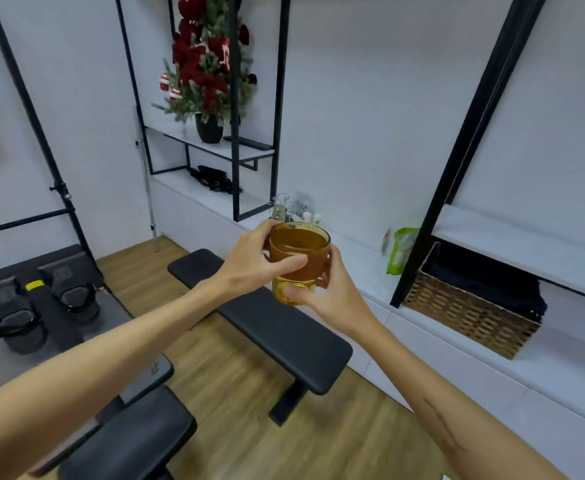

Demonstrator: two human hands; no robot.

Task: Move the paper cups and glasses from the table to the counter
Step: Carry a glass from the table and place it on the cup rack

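Note:
I hold stacked amber glasses (299,258) in mid-air in front of me, a darker brown one nested on a lighter yellow one. My left hand (249,261) grips the upper glass, thumb across its front. My right hand (325,292) grips the lower yellow glass from the right and below. The glasses hang above the far end of a black padded bench (263,323). Behind them runs the long white counter (363,268). No paper cups show in this view.
On the counter stand a small rack with bottles (289,211), a green pouch (401,251) and a wicker basket (471,317). Black metal shelf frames (235,109) rise from it, one shelf bearing a potted red-flowered tree (208,64). Exercise equipment (41,306) sits on the left floor.

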